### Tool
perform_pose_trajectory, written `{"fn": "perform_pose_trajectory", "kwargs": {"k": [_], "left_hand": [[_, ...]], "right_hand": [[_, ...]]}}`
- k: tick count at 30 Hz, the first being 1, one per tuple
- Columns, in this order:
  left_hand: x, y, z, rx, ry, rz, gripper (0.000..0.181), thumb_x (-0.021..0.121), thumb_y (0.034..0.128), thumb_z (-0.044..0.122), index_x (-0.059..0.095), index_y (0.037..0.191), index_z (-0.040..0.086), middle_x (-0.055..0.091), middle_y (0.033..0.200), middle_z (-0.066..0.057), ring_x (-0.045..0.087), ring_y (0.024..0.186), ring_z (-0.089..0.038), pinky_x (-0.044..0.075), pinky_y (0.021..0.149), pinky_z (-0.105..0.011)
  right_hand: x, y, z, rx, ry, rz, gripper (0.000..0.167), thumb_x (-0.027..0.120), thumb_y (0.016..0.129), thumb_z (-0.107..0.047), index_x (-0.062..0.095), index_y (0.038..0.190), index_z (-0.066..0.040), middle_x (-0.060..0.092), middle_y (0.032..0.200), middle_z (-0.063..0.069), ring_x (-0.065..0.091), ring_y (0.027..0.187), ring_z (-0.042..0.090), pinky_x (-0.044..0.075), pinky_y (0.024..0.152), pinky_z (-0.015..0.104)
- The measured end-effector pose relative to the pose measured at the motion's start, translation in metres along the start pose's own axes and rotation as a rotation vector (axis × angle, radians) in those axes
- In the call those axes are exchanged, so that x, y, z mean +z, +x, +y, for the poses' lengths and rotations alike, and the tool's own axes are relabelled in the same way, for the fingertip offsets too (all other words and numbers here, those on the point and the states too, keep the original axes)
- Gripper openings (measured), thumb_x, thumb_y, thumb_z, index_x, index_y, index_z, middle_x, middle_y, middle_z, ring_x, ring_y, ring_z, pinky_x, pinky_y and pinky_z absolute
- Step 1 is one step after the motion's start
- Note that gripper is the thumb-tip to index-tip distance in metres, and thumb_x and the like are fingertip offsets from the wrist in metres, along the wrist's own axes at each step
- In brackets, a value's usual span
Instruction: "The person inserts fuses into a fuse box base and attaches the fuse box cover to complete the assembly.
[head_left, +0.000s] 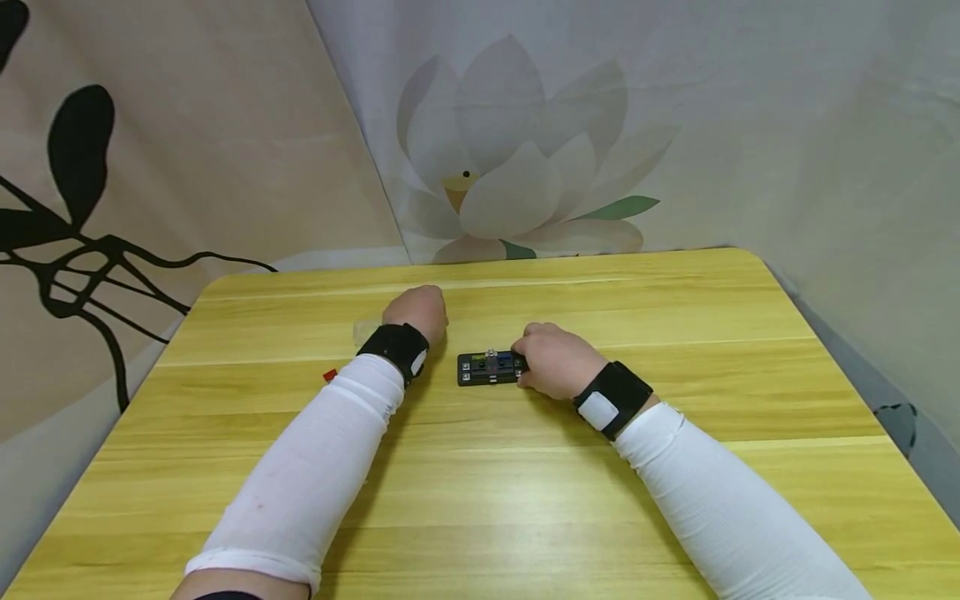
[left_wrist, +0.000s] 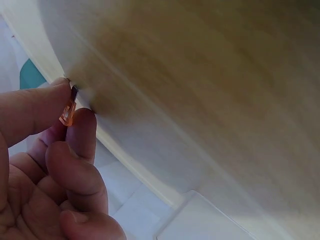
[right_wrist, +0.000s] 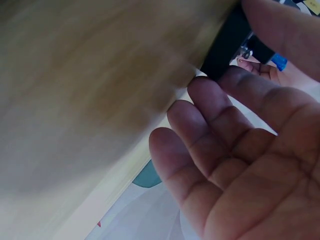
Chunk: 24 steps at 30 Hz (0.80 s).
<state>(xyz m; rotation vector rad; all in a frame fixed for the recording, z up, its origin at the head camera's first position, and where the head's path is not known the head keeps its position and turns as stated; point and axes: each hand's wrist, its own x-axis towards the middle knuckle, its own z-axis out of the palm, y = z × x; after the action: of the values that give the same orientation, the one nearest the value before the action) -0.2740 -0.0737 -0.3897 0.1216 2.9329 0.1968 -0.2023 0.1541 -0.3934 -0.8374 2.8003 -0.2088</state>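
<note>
In the left wrist view, a small clear orange piece with a dark end, looking like a blade fuse (left_wrist: 68,114), is pinched between thumb and fingertips of my left hand (head_left: 417,311). That hand is over the far middle of the table, and its back hides the fuse from the head view. A black fuse block (head_left: 480,372) with yellow and blue parts and metal fittings lies to its right. My right hand (head_left: 558,361) grips the block's right end by thumb and index finger, its other fingers loosely bent. A blue part (right_wrist: 279,61) of the block shows past the thumb.
A clear plastic box (head_left: 366,332) stands just left of the left hand. Beside the left forearm lies a small red piece (head_left: 330,376). The wooden table (head_left: 480,500) ends at a printed cloth backdrop (head_left: 750,150).
</note>
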Motion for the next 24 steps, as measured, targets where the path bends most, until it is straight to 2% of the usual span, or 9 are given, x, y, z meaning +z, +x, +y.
{"fn": "perform_pose_trajectory", "kwargs": {"k": [10, 17, 24], "left_hand": [[0.000, -0.005, 0.001, 0.026, -0.018, 0.020, 0.013, 0.065, 0.1033, 0.016, 0.074, 0.103, 0.006, 0.078, 0.105, -0.011, 0.072, 0.094, -0.026, 0.062, 0.080, -0.044], [-0.001, -0.012, 0.001, 0.045, -0.057, 0.016, 0.012, 0.064, 0.1043, 0.016, 0.072, 0.103, 0.007, 0.076, 0.105, -0.009, 0.071, 0.096, -0.026, 0.061, 0.081, -0.043], [0.000, -0.015, 0.000, 0.055, -0.063, 0.030, 0.011, 0.064, 0.1045, 0.016, 0.070, 0.101, 0.008, 0.074, 0.100, -0.007, 0.068, 0.090, -0.024, 0.059, 0.078, -0.040]], "right_hand": [[0.000, 0.000, 0.000, 0.000, -0.002, -0.004, 0.042, 0.080, 0.096, -0.028, 0.072, 0.129, -0.004, 0.067, 0.112, 0.009, 0.062, 0.105, 0.025, 0.055, 0.098, 0.040], [0.000, 0.000, 0.000, 0.001, 0.001, -0.009, 0.041, 0.080, 0.096, -0.028, 0.072, 0.128, -0.005, 0.066, 0.112, 0.009, 0.061, 0.104, 0.024, 0.055, 0.097, 0.040], [-0.001, 0.000, 0.000, -0.001, 0.002, -0.005, 0.040, 0.080, 0.096, -0.028, 0.073, 0.128, -0.005, 0.066, 0.110, 0.008, 0.060, 0.102, 0.023, 0.055, 0.096, 0.039]]}}
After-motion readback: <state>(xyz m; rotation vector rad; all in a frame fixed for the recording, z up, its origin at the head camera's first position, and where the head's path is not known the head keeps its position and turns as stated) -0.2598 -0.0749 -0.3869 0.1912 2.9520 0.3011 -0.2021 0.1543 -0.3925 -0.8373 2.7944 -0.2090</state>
